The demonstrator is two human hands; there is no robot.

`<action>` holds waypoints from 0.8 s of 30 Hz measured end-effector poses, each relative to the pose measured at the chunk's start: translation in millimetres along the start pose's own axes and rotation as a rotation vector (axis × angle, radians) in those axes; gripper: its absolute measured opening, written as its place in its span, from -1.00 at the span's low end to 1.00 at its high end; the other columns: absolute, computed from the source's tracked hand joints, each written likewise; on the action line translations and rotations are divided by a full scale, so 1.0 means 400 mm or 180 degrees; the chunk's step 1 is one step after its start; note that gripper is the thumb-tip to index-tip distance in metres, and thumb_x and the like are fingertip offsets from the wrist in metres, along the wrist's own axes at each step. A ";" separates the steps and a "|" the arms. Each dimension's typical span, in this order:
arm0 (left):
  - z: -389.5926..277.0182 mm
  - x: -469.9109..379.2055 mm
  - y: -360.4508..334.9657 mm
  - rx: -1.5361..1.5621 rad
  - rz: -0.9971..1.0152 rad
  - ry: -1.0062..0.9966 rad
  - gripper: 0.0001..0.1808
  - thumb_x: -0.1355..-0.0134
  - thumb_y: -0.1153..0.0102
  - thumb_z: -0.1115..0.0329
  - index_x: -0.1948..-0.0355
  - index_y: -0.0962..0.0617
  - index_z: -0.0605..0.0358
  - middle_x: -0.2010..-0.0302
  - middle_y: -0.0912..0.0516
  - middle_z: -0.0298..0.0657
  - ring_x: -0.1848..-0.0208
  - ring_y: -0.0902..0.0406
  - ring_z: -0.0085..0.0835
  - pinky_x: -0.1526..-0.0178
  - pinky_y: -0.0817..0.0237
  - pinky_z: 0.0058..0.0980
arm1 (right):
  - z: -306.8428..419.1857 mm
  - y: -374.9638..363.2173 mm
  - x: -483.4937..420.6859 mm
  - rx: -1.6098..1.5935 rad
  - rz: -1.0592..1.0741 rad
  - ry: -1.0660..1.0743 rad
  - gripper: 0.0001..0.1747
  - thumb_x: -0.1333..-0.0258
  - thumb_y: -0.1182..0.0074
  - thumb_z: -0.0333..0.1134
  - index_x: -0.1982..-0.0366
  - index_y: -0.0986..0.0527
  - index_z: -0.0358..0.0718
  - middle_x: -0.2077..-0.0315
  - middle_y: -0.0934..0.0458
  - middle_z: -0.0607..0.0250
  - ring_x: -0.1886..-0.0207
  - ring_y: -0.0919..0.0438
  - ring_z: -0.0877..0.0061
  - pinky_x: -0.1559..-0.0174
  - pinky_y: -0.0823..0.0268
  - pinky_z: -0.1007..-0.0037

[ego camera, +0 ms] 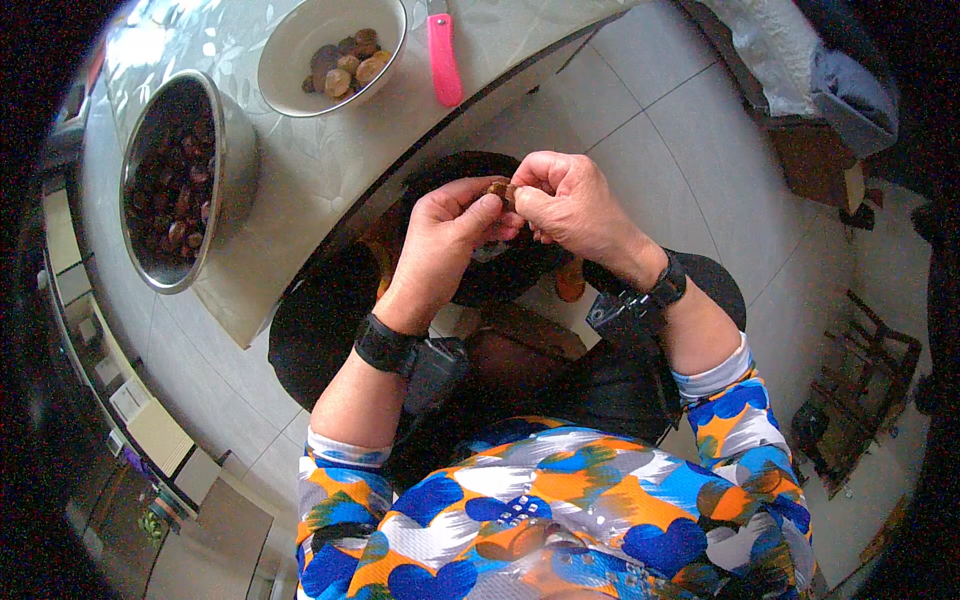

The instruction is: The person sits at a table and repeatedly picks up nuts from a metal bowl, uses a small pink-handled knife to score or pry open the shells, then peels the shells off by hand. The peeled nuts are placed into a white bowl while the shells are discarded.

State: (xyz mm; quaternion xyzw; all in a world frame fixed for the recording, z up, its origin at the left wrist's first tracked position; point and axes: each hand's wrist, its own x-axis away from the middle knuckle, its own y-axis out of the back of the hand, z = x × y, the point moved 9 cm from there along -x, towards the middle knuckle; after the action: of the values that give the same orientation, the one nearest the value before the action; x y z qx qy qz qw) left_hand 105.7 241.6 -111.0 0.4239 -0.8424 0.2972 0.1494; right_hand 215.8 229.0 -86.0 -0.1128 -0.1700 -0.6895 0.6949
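Both hands meet in front of the lap, past the table's edge. My left hand point(459, 225) pinches a small brown nut, perhaps a chestnut point(498, 190), between thumb and fingers. My right hand point(561, 201) grips the same nut or a piece of its shell from the other side; the fingertips hide most of it. On the table, a white bowl point(289, 71) with a metal-coloured rim holds several nuts, some pale and some brown. A deep stainless steel bowl point(238, 169) is full of dark reddish-brown nuts. Beside the white bowl lies a knife with a pink handle point(445, 60).
The covered table point(315, 184) spans the upper left, its edge running diagonally beside my left hand. Below the hands is a dark round container or bin point(480, 277), partly hidden. A dark rack point(862, 390) stands on the tiled floor at the right, below a box point(814, 161).
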 end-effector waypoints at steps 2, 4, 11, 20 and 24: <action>0.005 0.001 -0.003 0.0238 0.0007 0.0111 -0.68 -0.28 0.02 0.33 0.04 -0.47 0.37 0.24 -0.59 -0.21 0.27 -0.56 -0.50 0.18 -0.43 -0.58 | 0.003 -0.005 0.002 -0.0171 0.0084 -0.0063 -0.86 0.04 0.03 -0.42 0.51 -0.48 -0.36 0.61 -0.57 0.28 0.52 -0.54 0.63 0.50 -0.35 0.55; 0.008 0.003 -0.006 0.0448 0.0024 0.0219 -0.68 -0.29 0.04 0.33 0.04 -0.45 0.38 0.25 -0.58 -0.21 0.29 -0.56 -0.51 0.19 -0.43 -0.59 | 0.000 -0.011 0.005 -0.0431 0.0223 -0.0218 -0.87 0.02 0.05 -0.43 0.48 -0.47 -0.35 0.60 -0.57 0.29 0.52 -0.55 0.64 0.51 -0.36 0.58; 0.013 0.010 -0.019 0.0889 0.0226 0.0412 -0.69 -0.32 0.11 0.30 0.07 -0.43 0.37 0.28 -0.56 -0.21 0.29 -0.54 -0.53 0.17 -0.41 -0.62 | -0.004 -0.024 0.010 -0.0856 0.0398 -0.0327 -0.87 -0.05 0.08 -0.39 0.41 -0.46 -0.29 0.56 -0.57 0.34 0.54 -0.52 0.71 0.56 -0.32 0.66; 0.017 0.012 -0.019 0.1103 0.0335 0.0415 -0.71 -0.33 0.15 0.32 0.08 -0.43 0.35 0.22 -0.55 -0.21 0.24 -0.53 -0.52 0.12 -0.40 -0.60 | -0.001 -0.025 0.012 -0.0811 0.0406 -0.0157 -0.88 -0.06 0.08 -0.39 0.41 -0.46 -0.27 0.55 -0.56 0.39 0.53 -0.47 0.77 0.55 -0.29 0.68; 0.016 0.014 -0.018 0.1230 0.0325 0.0389 -0.71 -0.33 0.14 0.33 0.07 -0.43 0.36 0.19 -0.55 -0.19 0.21 -0.53 -0.50 0.10 -0.40 -0.59 | -0.004 -0.025 0.012 -0.0945 0.0402 -0.0113 -0.88 -0.06 0.09 -0.41 0.42 -0.46 -0.28 0.55 -0.55 0.38 0.56 -0.44 0.76 0.54 -0.28 0.68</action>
State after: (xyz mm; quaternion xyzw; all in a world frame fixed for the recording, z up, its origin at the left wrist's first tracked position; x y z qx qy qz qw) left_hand 108.0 230.7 -110.4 0.3826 -0.7795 0.4856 0.1010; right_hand 205.8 223.5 -86.4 -0.2369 -0.0711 -0.6599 0.7095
